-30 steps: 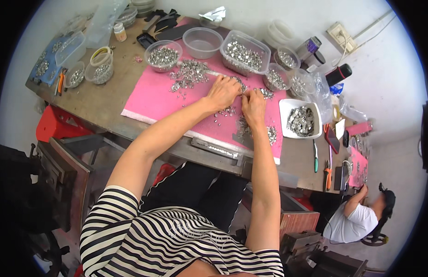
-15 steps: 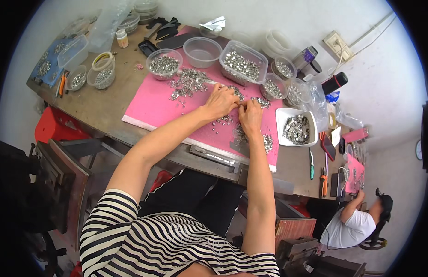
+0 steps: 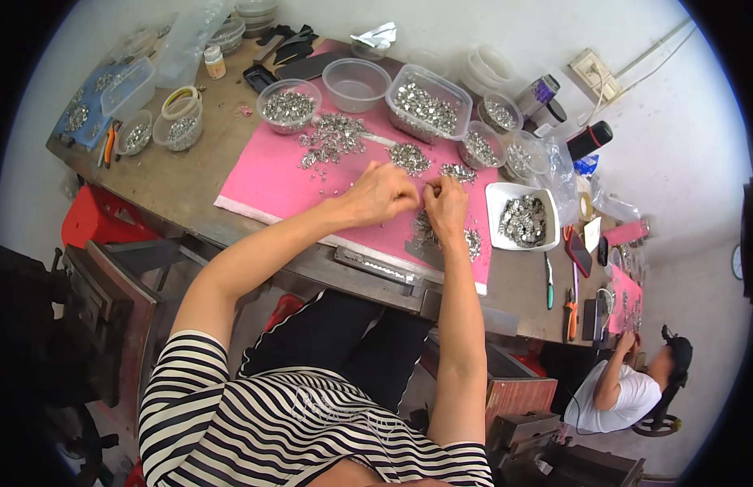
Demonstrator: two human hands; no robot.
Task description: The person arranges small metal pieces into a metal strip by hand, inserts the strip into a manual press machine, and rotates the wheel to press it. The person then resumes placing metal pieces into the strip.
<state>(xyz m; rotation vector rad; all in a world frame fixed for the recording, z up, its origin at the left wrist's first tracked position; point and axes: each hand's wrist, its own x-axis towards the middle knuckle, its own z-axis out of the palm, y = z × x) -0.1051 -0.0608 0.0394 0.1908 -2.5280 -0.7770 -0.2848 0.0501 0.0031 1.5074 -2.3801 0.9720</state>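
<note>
Over a pink mat [image 3: 263, 174] strewn with small silvery metal parts, my left hand [image 3: 380, 195] hovers with curled fingers pressed together. A short gap to its right, my right hand [image 3: 446, 203] is closed in a pinch. Whatever either hand grips is too small or hidden to name. Beyond my hands lie a large heap of shiny parts [image 3: 334, 138], a smaller round heap [image 3: 409, 157] and a little pile [image 3: 458, 172]. More parts [image 3: 472, 243] lie beside my right wrist, partly covered by it.
Along the mat's back stand a tub of parts [image 3: 288, 124], a bare tub [image 3: 357, 104] and a rectangular container [image 3: 466, 105]. At right are a white square dish [image 3: 498, 237], a green-handled tool [image 3: 549, 294] and orange-handled pliers [image 3: 570, 312]. A co-worker [image 3: 616, 398] sits far right.
My left hand has drawn back leftward, away from my right hand, uncovering the round heap behind it. My right hand stays in nearly the same spot. The co-worker's arms have shifted.
</note>
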